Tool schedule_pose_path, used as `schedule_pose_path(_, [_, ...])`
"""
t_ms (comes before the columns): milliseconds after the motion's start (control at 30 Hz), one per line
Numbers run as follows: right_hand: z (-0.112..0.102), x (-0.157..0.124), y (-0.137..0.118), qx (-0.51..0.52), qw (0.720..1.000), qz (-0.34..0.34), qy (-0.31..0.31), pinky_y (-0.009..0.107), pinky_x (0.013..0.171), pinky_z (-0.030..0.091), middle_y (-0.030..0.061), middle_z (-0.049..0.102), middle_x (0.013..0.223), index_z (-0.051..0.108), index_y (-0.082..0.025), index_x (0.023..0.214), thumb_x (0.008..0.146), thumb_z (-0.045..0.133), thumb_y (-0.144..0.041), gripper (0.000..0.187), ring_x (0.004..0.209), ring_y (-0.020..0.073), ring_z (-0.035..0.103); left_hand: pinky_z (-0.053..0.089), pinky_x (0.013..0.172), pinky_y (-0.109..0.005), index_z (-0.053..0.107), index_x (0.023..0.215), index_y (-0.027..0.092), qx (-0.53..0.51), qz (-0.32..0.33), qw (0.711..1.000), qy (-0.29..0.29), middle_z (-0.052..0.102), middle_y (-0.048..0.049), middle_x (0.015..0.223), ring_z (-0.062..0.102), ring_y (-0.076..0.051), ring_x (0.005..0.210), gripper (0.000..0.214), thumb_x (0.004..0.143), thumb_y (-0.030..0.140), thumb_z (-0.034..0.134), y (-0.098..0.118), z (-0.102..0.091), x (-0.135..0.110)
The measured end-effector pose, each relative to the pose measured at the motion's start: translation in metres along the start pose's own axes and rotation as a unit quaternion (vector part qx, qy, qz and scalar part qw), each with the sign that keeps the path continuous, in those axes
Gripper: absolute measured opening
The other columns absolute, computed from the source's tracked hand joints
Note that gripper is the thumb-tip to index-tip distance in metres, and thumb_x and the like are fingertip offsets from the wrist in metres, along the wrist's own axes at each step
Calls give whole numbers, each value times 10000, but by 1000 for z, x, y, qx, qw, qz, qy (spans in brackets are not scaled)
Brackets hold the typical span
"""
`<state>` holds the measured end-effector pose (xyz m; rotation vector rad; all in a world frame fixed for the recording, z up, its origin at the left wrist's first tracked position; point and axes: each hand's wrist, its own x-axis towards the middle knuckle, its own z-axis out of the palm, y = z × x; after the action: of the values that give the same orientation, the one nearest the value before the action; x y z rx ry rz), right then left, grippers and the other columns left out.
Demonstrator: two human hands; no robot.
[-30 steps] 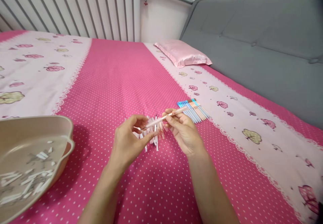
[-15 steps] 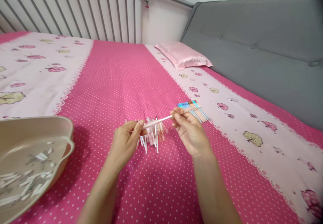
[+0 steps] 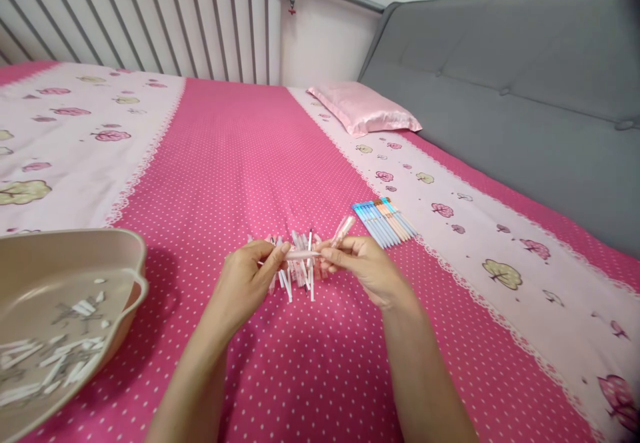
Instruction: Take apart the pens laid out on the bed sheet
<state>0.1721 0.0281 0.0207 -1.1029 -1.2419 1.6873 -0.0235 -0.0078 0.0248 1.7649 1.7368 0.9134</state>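
Note:
Over a loose pile of pen parts point(image 3: 301, 271), my two hands are close together. My left hand point(image 3: 253, 273) is closed, thumb and fingers pinching a pale pink pen barrel point(image 3: 299, 255) that points right. My right hand point(image 3: 363, 263) has its thumb and forefinger at the barrel's tapered end. A clear pink pen part point(image 3: 344, 230) sticks up out of that same right hand. White tubes and clear pinkish pieces make up the pile, partly hidden behind my fingers. Whether the white tube seen before is fully inside the barrel cannot be made out.
Blue and peach pens point(image 3: 383, 222) lie in a neat row beyond my right hand. A beige basin point(image 3: 135, 250) at left holds small white pieces. Farther back are a pink pillow point(image 3: 365, 110), a grey headboard point(image 3: 500, 90) and a radiator point(image 3: 200, 23).
My right hand has come left and down to the barrel's end. The white tube that showed between the hands is no longer visible, and the clear pink part now tilts upward.

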Motion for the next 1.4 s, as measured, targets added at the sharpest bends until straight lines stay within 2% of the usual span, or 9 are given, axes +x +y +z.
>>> schedule_pose_path(267, [-23, 24, 25, -103, 974, -37, 199, 251, 625, 477, 52, 684, 694, 699, -104, 828, 625, 721, -411, 368, 628, 140, 620, 293, 506, -264, 660, 646, 179, 154, -147, 971, 113, 517, -17, 463, 483, -171, 477, 483, 818, 543, 392, -16, -7, 7])
schedule_pose_path(433, [-13, 28, 35, -243, 962, -39, 122, 232, 586, 410, 27, 671, 679, 708, -139, 768, 689, 644, -471, 347, 620, 143, 595, 306, 516, -270, 688, 646, 221, 192, -177, 964, 50, 606, -44, 539, 565, -217, 570, 453, 749, 599, 461, -14, 10, 9])
schedule_pose_path(600, [-6, 19, 26, -485, 865, -36, 123, 225, 480, 224, -17, 467, 460, 593, -160, 532, 823, 451, -535, 496, 448, 99, 403, 353, 544, -283, 725, 726, 241, 146, -172, 974, 12, 674, -40, 620, 611, -234, 645, 394, 650, 602, 584, -9, 11, 8])
schedule_pose_path(767, [-5, 21, 25, -545, 825, -23, 147, 253, 563, 326, 51, 632, 653, 667, -185, 693, 841, 439, -539, 446, 609, 170, 555, 368, 550, -286, 711, 731, 229, 139, -160, 977, 32, 670, -33, 623, 603, -220, 622, 377, 678, 573, 567, -9, 5, 8])
schedule_pose_path(833, [-20, 25, 27, -542, 812, -39, 214, 281, 671, 384, 90, 669, 820, 682, -173, 857, 846, 462, -504, 398, 767, 209, 597, 372, 549, -284, 705, 742, 228, 134, -163, 977, 40, 666, -27, 623, 600, -212, 614, 374, 684, 569, 562, -9, 4, 8])
schedule_pose_path(900, [-44, 30, 33, -552, 767, -44, 323, 308, 804, 386, 138, 641, 1000, 632, -129, 1043, 833, 531, -382, 344, 942, 245, 573, 372, 550, -283, 701, 747, 230, 129, -165, 977, 43, 665, -22, 626, 599, -208, 610, 374, 681, 571, 562, -9, 3, 7])
schedule_pose_path(1000, [-81, 40, 49, -561, 709, -18, 426, 341, 918, 341, 199, 525, 1206, 459, -60, 1268, 798, 577, -286, 535, 1125, 297, 464, 375, 564, -284, 700, 745, 229, 127, -156, 979, 42, 669, -23, 642, 602, -208, 628, 362, 686, 557, 560, -8, 3, 7])
schedule_pose_path(1133, [-104, 51, 70, -567, 707, -7, 422, 387, 967, 295, 235, 496, 1219, 421, -1, 1281, 782, 583, -319, 614, 1134, 329, 426, 382, 581, -285, 702, 750, 224, 126, -152, 979, 45, 667, -25, 642, 605, -212, 652, 347, 691, 534, 561, -6, 2, 8])
schedule_pose_path(1400, [-96, 61, 72, -562, 715, 5, 416, 382, 921, 359, 205, 536, 1120, 483, -61, 1228, 733, 567, -253, 539, 1066, 313, 490, 387, 583, -280, 708, 767, 222, 114, -137, 982, 60, 672, -19, 649, 608, -198, 642, 362, 688, 544, 564, -8, 2, 7])
